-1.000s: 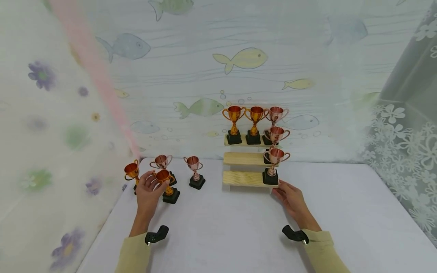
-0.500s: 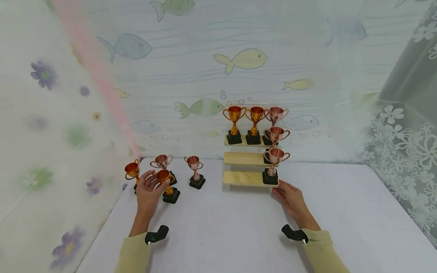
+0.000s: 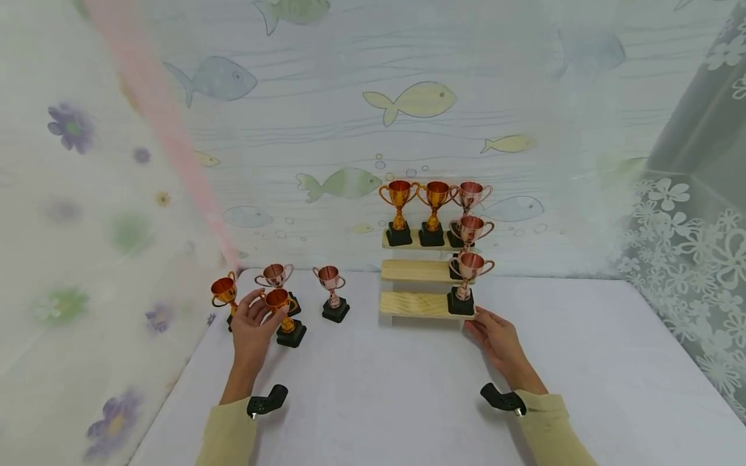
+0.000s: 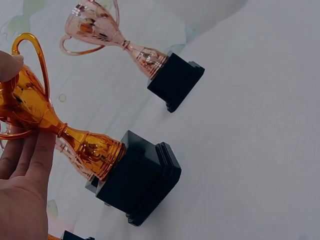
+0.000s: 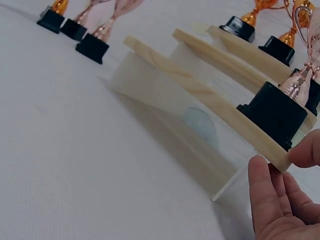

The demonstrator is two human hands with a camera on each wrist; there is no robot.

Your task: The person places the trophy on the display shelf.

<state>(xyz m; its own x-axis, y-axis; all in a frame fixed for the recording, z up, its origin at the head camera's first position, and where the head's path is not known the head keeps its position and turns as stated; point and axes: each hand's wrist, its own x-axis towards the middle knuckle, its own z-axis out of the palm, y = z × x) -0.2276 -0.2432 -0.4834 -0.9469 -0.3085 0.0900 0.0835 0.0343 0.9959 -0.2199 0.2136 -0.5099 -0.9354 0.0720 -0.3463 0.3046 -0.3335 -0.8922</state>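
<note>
My left hand (image 3: 252, 328) holds a gold trophy (image 4: 95, 145) by its cup, with the thumb on the near side and fingers behind. The trophy's black base (image 3: 291, 333) is low over the white table. Just behind it stands a rose-gold trophy (image 3: 275, 275), partly hidden. Another gold trophy (image 3: 224, 292) is left of my hand, and a rose-gold trophy (image 3: 330, 278) stands to the right. My right hand (image 3: 498, 343) pinches the front right corner of a three-step wooden rack (image 3: 414, 304), thumb on the edge and fingers underneath, beside a rose-gold trophy (image 5: 297, 85) on the lowest step.
On the rack's top step stand two gold trophies, one at its left end (image 3: 399, 197) and one in the middle (image 3: 434, 197), with a rose-gold trophy (image 3: 471, 193) at the right. The middle step carries another rose-gold trophy (image 3: 472, 230). A fish-print curtain (image 3: 326, 129) hangs behind the table (image 3: 373, 388).
</note>
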